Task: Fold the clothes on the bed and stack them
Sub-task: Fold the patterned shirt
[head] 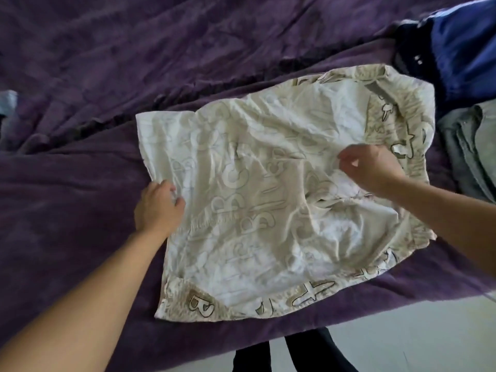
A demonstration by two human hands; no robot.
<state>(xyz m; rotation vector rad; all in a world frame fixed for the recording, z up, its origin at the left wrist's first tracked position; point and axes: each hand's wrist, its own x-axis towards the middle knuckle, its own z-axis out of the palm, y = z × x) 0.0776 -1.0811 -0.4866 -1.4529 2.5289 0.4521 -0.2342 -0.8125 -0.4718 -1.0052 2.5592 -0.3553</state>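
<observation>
A cream and beige printed garment [268, 200] with large letter shapes lies spread and creased on the purple bedspread [80, 170], its faded inner side up. My left hand [158, 208] rests on its left edge with the fingers curled on the cloth. My right hand [371, 166] is over the right part, its fingertips pinching a fold of the fabric.
A blue and dark garment [453, 49] lies at the back right. A grey garment [472, 146] lies in front of it at the right edge. A pale blue item [8, 103] shows at the far left. The bed's near edge meets pale floor [402, 339].
</observation>
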